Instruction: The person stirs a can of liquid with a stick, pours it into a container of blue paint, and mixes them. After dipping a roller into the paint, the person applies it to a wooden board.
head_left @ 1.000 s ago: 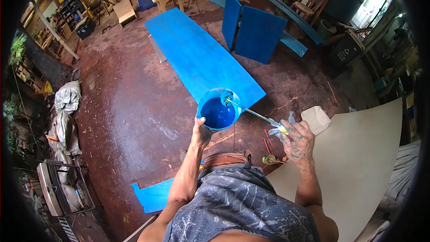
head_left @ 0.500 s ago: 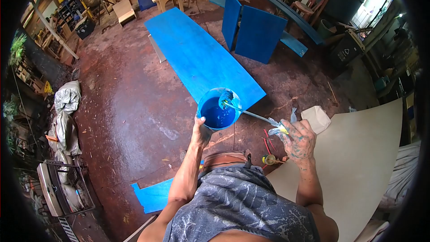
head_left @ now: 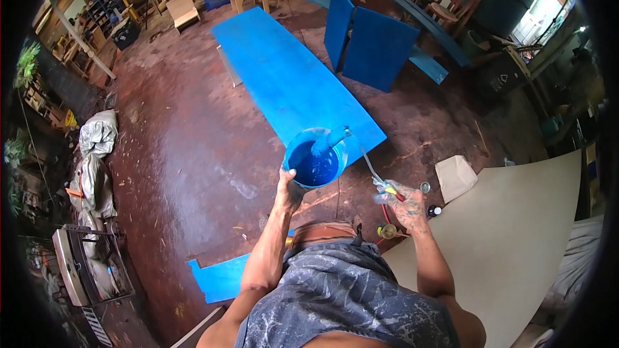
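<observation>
A bucket [head_left: 296,177] of blue paint is held by its left side in my left hand [head_left: 290,192], the thumb on the rim. My right hand [head_left: 409,207], spotted with paint, is closed round the handle of a paint roller [head_left: 372,169] with a yellow and red grip. The roller's blue head [head_left: 330,142] lies across the bucket's right rim, partly inside it. Beyond the bucket, a long blue panel [head_left: 290,71] stretches away over the floor.
Two upright blue panels [head_left: 379,48] stand at the back right. A large pale sheet [head_left: 509,225] lies at the right, near a beige cloth-like piece [head_left: 456,178]. Small containers [head_left: 387,231] sit by my right arm. Silvery sacks [head_left: 98,133] line the left; a blue piece [head_left: 222,281] lies below.
My right hand has moved left and slightly down. The roller head has turned and risen from inside the bucket to its right rim. My left hand still holds the bucket in place.
</observation>
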`<state>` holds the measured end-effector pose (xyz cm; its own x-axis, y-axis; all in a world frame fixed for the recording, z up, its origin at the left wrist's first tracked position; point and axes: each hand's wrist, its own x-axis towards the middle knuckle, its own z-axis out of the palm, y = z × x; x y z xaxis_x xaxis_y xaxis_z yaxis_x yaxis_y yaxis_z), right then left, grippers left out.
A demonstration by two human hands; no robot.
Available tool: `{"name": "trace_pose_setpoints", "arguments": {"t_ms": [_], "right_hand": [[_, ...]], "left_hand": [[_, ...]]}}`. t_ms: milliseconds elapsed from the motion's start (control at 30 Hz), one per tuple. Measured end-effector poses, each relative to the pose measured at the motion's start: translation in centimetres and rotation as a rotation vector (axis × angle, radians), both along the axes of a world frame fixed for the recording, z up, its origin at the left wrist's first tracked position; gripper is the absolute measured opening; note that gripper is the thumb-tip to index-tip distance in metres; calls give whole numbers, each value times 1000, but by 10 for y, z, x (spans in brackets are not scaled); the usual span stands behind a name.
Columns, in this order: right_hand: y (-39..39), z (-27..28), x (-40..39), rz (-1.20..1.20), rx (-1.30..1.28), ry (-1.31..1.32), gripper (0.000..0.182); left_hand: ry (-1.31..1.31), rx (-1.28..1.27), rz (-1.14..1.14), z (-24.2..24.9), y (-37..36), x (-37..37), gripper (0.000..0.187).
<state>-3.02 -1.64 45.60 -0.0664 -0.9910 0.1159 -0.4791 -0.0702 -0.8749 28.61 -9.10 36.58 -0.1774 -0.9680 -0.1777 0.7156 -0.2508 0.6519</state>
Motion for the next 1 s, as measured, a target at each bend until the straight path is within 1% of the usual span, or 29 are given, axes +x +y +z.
{"name": "trace_pose_setpoints", "arguments": {"t_ms": [33, 67, 167, 200, 300, 333, 467, 533, 633, 667, 700, 767, 800, 867, 900, 967, 1000], "right_hand": [[-2, -13, 0, -9, 115, -184, 35], [-3, -3, 2, -39, 366, -115, 31], [-4, -28, 3, -36, 599, -515, 29], [-5, -36, 3, -7, 653, -593, 26], [-9, -65, 3, 5, 843, -841, 26], [-11, -73, 5, 41, 878, -967, 30], [-18, -92, 7, -30, 1031, -1132, 34], [-29, -110, 6, -25, 1062, -1227, 34], [-46, -141, 7, -22, 1044, -1295, 33], [-50, -151, 8, -60, 1040, -1288, 32], [-54, -166, 7, -91, 1030, -1226, 32], [-64, -201, 7, -138, 1008, -1109, 30], [-70, -212, 13, -228, 989, -962, 30], [-79, -250, 18, -184, 961, -767, 30], [-83, -270, 21, -164, 943, -668, 30], [-90, -306, 27, -134, 920, -514, 34], [-95, -318, 31, -122, 913, -440, 35]], "left_hand": [[-10, 5, 1, -2, -2, 3, 100], [-21, 9, 0, -4, -6, 5, 99], [-55, 51, 43, -9, -8, 4, 96], [-57, 48, 42, -9, -8, 2, 96], [-68, 63, 53, -17, -14, 0, 94], [-75, 87, 70, -25, -15, 0, 93], [-72, 134, 86, -50, -22, 4, 92], [-63, 147, 91, -64, -25, 9, 92], [-37, 202, 168, -91, -21, 19, 93], [-13, 211, 159, -109, -12, 31, 86], [24, 231, 136, -116, -7, 39, 92], [45, 244, 180, -137, 11, 54, 90], [53, 256, 201, -145, 19, 61, 89], [63, 339, 258, -154, 43, 78, 85], [57, 356, 293, -142, 49, 78, 85], [-2, 367, 331, -155, 74, 95, 90], [-17, 362, 330, -151, 82, 99, 90]]}}
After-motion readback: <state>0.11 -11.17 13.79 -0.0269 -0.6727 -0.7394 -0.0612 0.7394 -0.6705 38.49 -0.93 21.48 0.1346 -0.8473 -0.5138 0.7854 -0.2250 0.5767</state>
